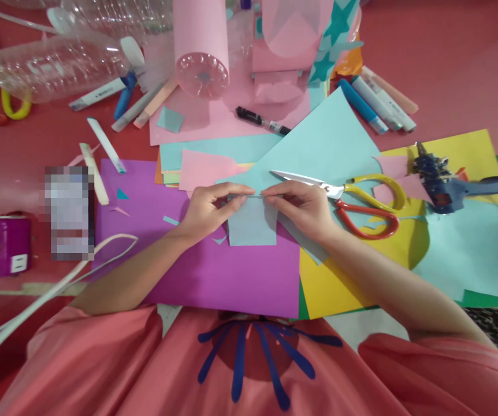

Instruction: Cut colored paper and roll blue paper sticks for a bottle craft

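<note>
My left hand point(214, 208) and my right hand point(301, 205) pinch the top edge of a small light blue piece of paper point(252, 222), fingertips close together. The piece hangs over a purple sheet point(197, 271). Right beside my right hand lie scissors point(339, 193) with one yellow and one red handle, blades apart, their tips pointing left behind my fingers. A large light blue sheet point(331, 136) reaches under the scissors. A pink paper piece point(205, 169) sits just beyond my left hand.
Plastic bottles point(58, 63) and a pink-wrapped bottle point(201, 34) stand or lie at the back. A glue gun point(443, 185) rests at right on yellow paper point(335, 283). Markers point(374, 104), a black pen point(261, 120), a blurred phone-like object point(69, 214) and a white cable point(58, 289) surround the work.
</note>
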Demonstrator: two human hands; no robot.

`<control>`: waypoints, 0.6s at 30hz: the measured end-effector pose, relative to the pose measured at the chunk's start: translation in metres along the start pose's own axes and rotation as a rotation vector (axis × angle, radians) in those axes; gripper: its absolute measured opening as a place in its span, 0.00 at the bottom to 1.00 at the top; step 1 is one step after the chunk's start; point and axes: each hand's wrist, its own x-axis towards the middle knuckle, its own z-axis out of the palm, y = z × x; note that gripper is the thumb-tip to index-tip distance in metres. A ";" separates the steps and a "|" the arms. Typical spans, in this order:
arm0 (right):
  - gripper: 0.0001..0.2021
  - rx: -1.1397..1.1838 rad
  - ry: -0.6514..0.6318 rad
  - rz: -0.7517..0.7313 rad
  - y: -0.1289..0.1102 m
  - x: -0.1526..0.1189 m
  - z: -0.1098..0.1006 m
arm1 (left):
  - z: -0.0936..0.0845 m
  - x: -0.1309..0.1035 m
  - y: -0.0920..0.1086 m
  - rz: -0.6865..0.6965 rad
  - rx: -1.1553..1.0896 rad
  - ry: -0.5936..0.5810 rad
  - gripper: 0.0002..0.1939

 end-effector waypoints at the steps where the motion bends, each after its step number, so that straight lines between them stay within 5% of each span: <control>1: 0.08 -0.010 -0.003 -0.012 0.000 -0.001 0.000 | -0.001 0.000 0.000 -0.008 -0.003 -0.003 0.11; 8: 0.11 -0.064 -0.024 -0.142 0.005 -0.005 0.000 | -0.002 0.000 0.002 -0.020 -0.030 -0.059 0.20; 18: 0.09 -0.072 -0.003 -0.155 0.007 -0.005 0.000 | -0.001 0.001 0.000 -0.026 0.028 -0.060 0.18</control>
